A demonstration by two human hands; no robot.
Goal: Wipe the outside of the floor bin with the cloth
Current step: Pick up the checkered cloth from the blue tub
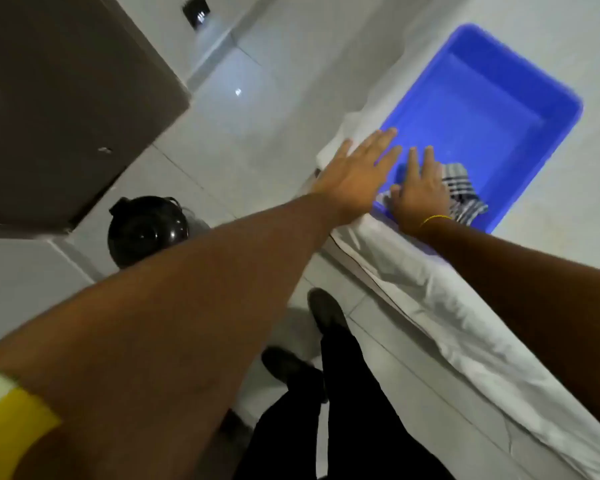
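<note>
A checked blue-and-white cloth (pixel 459 190) lies in the near corner of a blue plastic tub (pixel 520 88) on the bed. My right hand (pixel 418 188) rests flat on the cloth's left part, fingers spread. Just left of it, my left hand (pixel 357 171) stretches out flat over the tub's near rim, fingers apart, holding nothing. The floor bin (pixel 146 230), black, round and glossy, stands on the tiles below my left forearm, partly hidden by it.
The bed with a white sheet (pixel 465 323) runs along the right. A dark brown cabinet (pixel 66 98) fills the upper left. My shoes (pixel 326 313) stand on the grey tiled floor between bin and bed.
</note>
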